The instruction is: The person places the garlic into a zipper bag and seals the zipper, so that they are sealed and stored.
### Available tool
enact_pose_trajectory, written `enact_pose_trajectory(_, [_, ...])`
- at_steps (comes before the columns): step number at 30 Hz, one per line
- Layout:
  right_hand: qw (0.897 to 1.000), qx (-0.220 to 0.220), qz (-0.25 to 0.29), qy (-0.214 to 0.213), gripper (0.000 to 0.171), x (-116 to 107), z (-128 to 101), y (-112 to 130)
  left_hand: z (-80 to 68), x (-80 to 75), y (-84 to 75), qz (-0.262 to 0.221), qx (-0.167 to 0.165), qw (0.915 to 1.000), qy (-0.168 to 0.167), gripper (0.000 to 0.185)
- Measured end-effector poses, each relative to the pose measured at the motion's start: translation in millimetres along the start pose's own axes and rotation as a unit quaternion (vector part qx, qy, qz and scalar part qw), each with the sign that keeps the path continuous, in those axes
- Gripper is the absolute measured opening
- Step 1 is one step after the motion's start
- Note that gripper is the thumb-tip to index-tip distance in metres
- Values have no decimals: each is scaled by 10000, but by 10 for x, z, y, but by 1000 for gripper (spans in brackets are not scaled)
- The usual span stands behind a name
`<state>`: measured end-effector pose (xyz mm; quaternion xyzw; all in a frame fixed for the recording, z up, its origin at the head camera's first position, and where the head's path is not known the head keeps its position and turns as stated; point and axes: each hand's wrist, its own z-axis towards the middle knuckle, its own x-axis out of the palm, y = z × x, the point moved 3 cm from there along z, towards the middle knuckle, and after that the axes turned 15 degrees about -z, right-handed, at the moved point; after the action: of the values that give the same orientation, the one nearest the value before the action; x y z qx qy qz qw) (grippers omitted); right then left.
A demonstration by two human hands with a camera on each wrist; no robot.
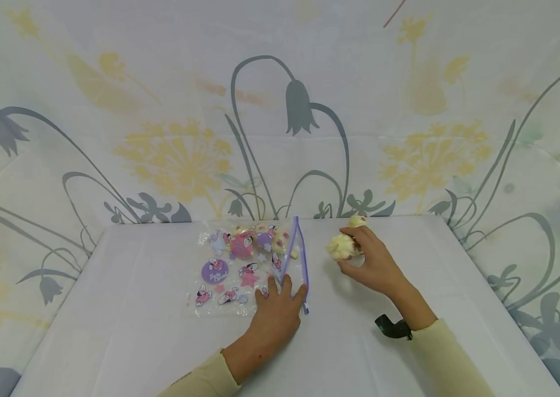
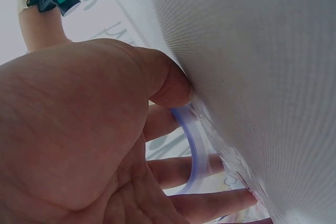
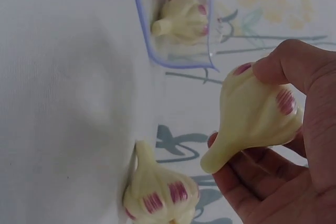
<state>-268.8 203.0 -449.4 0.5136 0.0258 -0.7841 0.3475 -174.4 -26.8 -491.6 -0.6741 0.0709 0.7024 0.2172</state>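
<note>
Zip bag [image 1: 240,267] printed with cartoons lies flat on the white table [image 1: 136,331], garlic bulbs inside; the left hand [image 1: 275,314] presses its open mouth with straight fingers [image 2: 210,203]. Further right, the right hand [image 1: 376,264] grasps a garlic bulb [image 3: 257,116], a second bulb [image 3: 157,192] lying just beside it.

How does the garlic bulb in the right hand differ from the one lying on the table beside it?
The held garlic bulb is gripped off the table by the right hand, stem pointing sideways; the loose garlic bulb rests on the table, untouched, stem up along the cloth. Both are cream with purple streaks.
</note>
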Motion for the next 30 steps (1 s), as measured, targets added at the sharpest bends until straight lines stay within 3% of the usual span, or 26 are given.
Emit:
enact_pose_trajectory(11, [9997,-94,51,226,64,228,65,119,-2,8,2,46,28,10000,-58,58])
enact_pose_trajectory(24, [9984,-28,-12,560,65,464,127,204,22,38,30,-37,-54,9998,180,61])
enact_pose_trajectory(30, [9986,-23,-85,521,67,571,148,202,16,24,21,-7,-31,9999,147,61])
